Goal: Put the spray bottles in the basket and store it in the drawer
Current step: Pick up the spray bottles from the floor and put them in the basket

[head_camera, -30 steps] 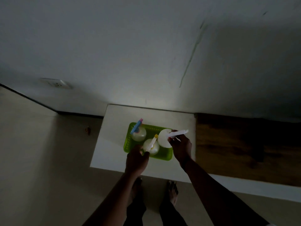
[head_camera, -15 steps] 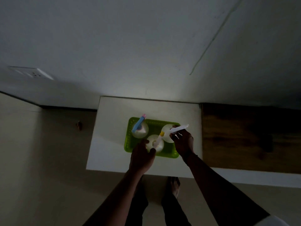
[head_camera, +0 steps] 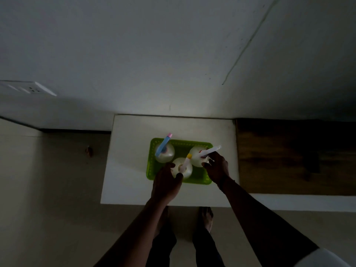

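A green basket (head_camera: pixel 198 180) sits on a white cabinet top (head_camera: pixel 134 143). Three pale spray bottles stand upright inside it: one with a blue and pink head (head_camera: pixel 164 153) at the far left, one with a yellow-tipped head (head_camera: pixel 183 167) at the near middle, one with a white head (head_camera: pixel 198 156) at the right. My left hand (head_camera: pixel 166 185) wraps around the near side of the yellow-tipped bottle. My right hand (head_camera: pixel 217 167) rests against the white-headed bottle, fingers on its near right side below the nozzle.
A dark wooden surface (head_camera: pixel 292 157) adjoins the cabinet top on the right. The wall rises behind, with a socket plate (head_camera: pixel 28 88) at the left. My bare feet (head_camera: pixel 206 218) stand on the floor just in front of the cabinet.
The view has shifted slightly. My right hand has lowered the white-headed bottle into the basket's right end, and my left hand has stayed on the yellow-tipped bottle.
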